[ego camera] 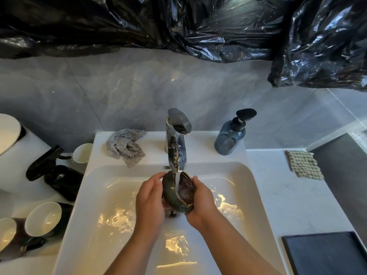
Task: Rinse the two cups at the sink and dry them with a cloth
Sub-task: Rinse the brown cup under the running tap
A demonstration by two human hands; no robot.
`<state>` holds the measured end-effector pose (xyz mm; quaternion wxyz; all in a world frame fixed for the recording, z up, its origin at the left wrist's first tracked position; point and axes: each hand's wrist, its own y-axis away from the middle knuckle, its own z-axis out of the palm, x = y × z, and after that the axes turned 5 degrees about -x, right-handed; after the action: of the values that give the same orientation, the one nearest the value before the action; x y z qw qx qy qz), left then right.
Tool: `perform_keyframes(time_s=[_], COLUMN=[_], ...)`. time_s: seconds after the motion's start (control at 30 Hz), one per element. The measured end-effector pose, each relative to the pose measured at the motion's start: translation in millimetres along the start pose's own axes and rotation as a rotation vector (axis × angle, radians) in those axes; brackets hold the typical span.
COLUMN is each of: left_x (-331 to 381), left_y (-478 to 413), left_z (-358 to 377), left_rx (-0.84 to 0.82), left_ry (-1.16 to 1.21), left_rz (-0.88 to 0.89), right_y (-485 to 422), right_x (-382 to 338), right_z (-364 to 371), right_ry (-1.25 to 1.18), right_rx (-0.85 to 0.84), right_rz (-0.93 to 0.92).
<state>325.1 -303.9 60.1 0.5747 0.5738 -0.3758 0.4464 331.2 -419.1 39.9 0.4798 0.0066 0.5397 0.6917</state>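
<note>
A dark green-brown cup (183, 192) is tilted under the running chrome tap (177, 147), with water falling into its mouth. My left hand (151, 203) grips its left side and my right hand (202, 203) cradles its right side and base, over the white sink (246, 195). A crumpled grey cloth (126, 145) lies on the sink's back ledge, left of the tap. A green checked cloth (303, 164) lies on the counter to the right. On the left counter stand two dark cups with pale insides (44, 218) (7, 234).
A blue soap pump bottle (231, 137) stands right of the tap. A small white cup (82, 152) and a black spray bottle (53, 173) sit left of the sink. A dark tray (325, 257) lies at the bottom right. Black plastic sheeting (178, 22) hangs above.
</note>
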Motion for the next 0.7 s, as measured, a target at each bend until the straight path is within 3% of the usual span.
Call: perform_keyframes(time_s=[0.1, 0.2, 0.3, 0.53, 0.7], left_x=[-1, -5, -14, -5, 5], left_y=[6, 11, 6, -2, -12], left_z=[-3, -1, 1, 7, 10], left_rx=[-0.035, -0.161, -0.273, -0.317, -0.192], left_ry=[-0.112, -0.401, -0.566, -0.544, -0.348], left_rz=[0.136, 0.298, 0.315, 0.335, 0.251], right_y=[-5, -11, -14, -4, -3], right_x=[4, 14, 22, 40, 35], right_z=[-4, -3, -4, 2, 9], right_ry=[-0.150, -0.236, -0.261, -0.287, -0.341], right_rx=[-0.135, -0.210, -0.246, -0.414, -0.338], right_rz=[0.109, 0.160, 0.134, 0.002, 0.207])
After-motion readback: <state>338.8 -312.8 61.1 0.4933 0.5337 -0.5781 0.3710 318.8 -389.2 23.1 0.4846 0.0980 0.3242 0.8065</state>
